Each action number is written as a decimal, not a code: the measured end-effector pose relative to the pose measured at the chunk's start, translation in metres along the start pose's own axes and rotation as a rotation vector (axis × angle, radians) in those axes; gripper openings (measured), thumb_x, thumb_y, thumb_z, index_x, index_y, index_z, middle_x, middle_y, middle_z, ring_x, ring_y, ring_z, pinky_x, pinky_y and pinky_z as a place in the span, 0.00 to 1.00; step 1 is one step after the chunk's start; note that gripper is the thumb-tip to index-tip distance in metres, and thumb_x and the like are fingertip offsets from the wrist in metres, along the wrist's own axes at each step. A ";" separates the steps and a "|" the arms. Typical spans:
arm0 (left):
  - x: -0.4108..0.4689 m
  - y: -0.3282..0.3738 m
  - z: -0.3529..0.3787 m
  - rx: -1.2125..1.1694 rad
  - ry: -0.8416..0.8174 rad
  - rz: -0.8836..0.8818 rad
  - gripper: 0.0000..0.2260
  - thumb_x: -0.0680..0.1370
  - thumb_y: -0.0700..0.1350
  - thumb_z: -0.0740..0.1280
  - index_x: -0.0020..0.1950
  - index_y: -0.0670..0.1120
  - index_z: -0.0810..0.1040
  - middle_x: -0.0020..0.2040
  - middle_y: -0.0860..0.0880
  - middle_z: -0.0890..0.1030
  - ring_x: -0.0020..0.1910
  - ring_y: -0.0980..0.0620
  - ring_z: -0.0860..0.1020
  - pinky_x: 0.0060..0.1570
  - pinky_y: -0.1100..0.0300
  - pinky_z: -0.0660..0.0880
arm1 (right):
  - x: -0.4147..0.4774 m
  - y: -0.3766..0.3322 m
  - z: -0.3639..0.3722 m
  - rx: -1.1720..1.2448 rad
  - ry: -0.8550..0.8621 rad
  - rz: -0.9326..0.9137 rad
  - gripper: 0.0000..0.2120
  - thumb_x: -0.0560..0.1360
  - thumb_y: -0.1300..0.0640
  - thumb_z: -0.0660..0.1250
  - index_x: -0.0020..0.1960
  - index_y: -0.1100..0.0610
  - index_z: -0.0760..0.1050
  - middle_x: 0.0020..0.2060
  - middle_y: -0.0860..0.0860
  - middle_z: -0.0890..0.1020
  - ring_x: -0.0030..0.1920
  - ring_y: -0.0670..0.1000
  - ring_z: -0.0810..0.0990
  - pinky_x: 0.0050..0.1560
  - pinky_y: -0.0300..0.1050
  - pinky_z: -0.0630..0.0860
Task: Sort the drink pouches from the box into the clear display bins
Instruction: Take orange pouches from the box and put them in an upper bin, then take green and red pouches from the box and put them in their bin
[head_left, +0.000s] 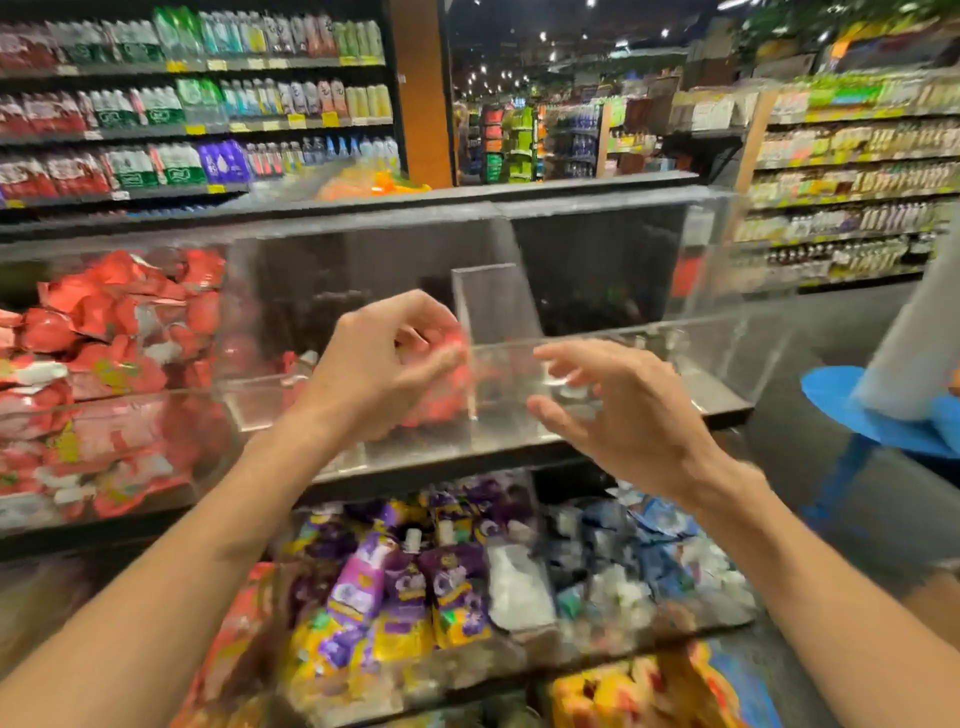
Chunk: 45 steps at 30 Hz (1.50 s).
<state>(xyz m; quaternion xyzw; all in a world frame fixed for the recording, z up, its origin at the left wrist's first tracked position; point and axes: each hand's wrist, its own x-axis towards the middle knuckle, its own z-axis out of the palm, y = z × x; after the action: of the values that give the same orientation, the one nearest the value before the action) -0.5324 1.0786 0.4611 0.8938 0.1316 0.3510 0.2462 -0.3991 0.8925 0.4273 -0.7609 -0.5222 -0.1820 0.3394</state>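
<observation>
You're at the drop step. Your left hand (379, 364) is in over the middle bin (270, 400) on the top tier, fingers curled round a red pouch (441, 374), maybe more than one; too blurred to tell. The pouch is at the bin's right end, just beside the clear divider (493, 306) & partly behind the front wall. Your right hand (623, 410) holds nothing, fingers spread wide & loose, near the front rim of the right bin (727, 358).

Next move, prob.: lower a bit, uncurl the left fingers & let the pouch fall inside the wall, not on the rim. Then back to the box, which isn't in view.

The pouch seems to hang from your fingers w/ its long axis roughly up-down. Can't tell which way the spout points.
</observation>
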 end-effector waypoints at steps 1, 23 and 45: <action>-0.010 0.016 0.021 0.026 -0.034 0.042 0.05 0.74 0.47 0.75 0.47 0.53 0.81 0.40 0.58 0.81 0.40 0.60 0.78 0.40 0.70 0.72 | -0.028 0.020 -0.008 0.012 0.017 0.046 0.20 0.72 0.42 0.68 0.60 0.51 0.79 0.46 0.46 0.83 0.44 0.49 0.82 0.44 0.50 0.81; -0.172 0.401 0.686 -0.287 -1.268 0.199 0.07 0.77 0.44 0.67 0.46 0.42 0.83 0.47 0.45 0.83 0.47 0.47 0.81 0.46 0.56 0.74 | -0.550 0.371 -0.253 0.008 -0.011 1.601 0.12 0.79 0.47 0.65 0.56 0.55 0.75 0.45 0.49 0.80 0.45 0.50 0.78 0.46 0.49 0.77; -0.289 0.414 1.074 0.342 -1.381 0.652 0.38 0.77 0.69 0.58 0.80 0.53 0.49 0.80 0.38 0.51 0.78 0.35 0.50 0.72 0.36 0.53 | -0.726 0.638 -0.161 0.379 0.196 2.362 0.18 0.75 0.53 0.70 0.63 0.55 0.74 0.58 0.54 0.80 0.52 0.58 0.83 0.56 0.56 0.80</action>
<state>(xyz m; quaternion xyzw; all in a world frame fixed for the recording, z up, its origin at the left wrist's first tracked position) 0.0293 0.2379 -0.1607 0.9288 -0.2685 -0.2551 0.0157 -0.0828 0.1482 -0.1260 -0.6907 0.5079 0.2644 0.4416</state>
